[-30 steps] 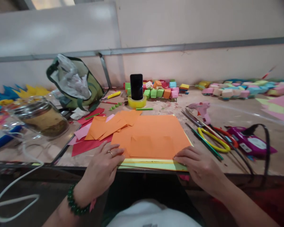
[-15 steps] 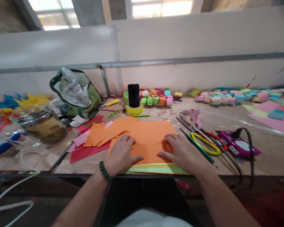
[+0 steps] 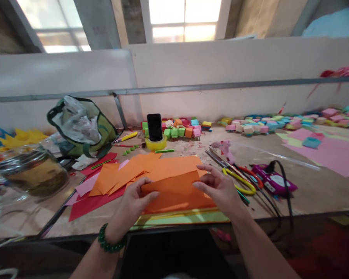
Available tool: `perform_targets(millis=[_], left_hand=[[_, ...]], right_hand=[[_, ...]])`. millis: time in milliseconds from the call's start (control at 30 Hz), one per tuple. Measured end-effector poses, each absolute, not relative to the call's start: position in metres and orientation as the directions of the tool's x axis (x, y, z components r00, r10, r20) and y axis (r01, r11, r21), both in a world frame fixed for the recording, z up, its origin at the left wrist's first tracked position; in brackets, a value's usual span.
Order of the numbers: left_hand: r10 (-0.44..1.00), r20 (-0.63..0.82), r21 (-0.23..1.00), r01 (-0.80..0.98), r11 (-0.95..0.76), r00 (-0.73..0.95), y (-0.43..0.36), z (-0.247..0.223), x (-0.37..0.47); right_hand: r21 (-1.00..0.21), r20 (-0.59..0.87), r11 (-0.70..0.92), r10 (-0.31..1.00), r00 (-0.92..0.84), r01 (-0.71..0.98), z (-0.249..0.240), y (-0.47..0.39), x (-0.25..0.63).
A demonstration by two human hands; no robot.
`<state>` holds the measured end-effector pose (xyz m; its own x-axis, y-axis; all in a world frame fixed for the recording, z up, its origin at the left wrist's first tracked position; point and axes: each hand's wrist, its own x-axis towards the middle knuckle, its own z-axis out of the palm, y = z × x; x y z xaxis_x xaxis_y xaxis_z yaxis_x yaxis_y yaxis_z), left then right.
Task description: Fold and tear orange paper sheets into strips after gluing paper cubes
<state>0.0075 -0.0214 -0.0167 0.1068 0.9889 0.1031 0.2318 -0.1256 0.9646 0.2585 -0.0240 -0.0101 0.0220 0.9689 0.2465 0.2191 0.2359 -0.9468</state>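
Between my two hands stands a piece of orange paper (image 3: 170,193), its upper edge raised and tilted off the stack. My left hand (image 3: 138,197) pinches its left end between thumb and fingers. At the other end, my right hand (image 3: 218,188) grips the top right corner with the thumb in front. More orange sheets (image 3: 174,164) lie flat behind it, and yellow and light green sheets (image 3: 180,219) show underneath at the table's front edge. Orange offcuts (image 3: 122,172) and red paper (image 3: 95,203) are left of my left hand.
Right of my right hand lie yellow-handled scissors (image 3: 241,182), a pink glue gun (image 3: 223,149) and a purple device (image 3: 275,180) with a black cable. A phone (image 3: 154,128) stands in a tape roll (image 3: 156,143). A glass jar (image 3: 31,172) and green bag (image 3: 104,133) are at left.
My hands lay spread on the flat orange paper; now they hold a piece of it lifted by its edge. The view has tilted up and shifted slightly right.
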Motion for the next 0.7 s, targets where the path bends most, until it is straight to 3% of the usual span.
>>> perform_targets(millis=[133, 267, 433, 533, 600, 700], left_hand=[[0.995, -0.007, 0.996, 0.091, -0.002, 0.096, -0.027, -0.012, 0.009], [0.992, 0.011, 1.0, -0.003, -0.011, 0.123, -0.033, -0.005, 0.009], [0.992, 0.063, 0.998, 0.022, -0.065, 0.107, -0.036, 0.0, 0.009], [0.988, 0.126, 0.981, 0.136, -0.138, 0.09, -0.032, -0.001, 0.008], [0.981, 0.186, 0.93, 0.313, -0.194, 0.058, -0.027, -0.005, 0.009], [0.922, 0.386, 0.693, 0.647, -0.319, 0.041, -0.024, -0.012, 0.013]], right_hand=[[-0.915, 0.334, 0.31, 0.941, 0.053, 0.259, -0.002, -0.035, 0.256], [-0.894, 0.372, 0.347, 0.927, 0.037, 0.282, 0.001, -0.041, 0.256], [-0.909, 0.339, 0.317, 0.94, 0.036, 0.269, -0.005, -0.039, 0.259], [-0.904, 0.333, 0.306, 0.942, 0.04, 0.3, -0.008, -0.033, 0.258], [-0.885, 0.329, 0.293, 0.944, 0.04, 0.361, -0.009, -0.028, 0.256], [-0.798, 0.295, 0.235, 0.955, 0.02, 0.555, -0.013, -0.02, 0.251]])
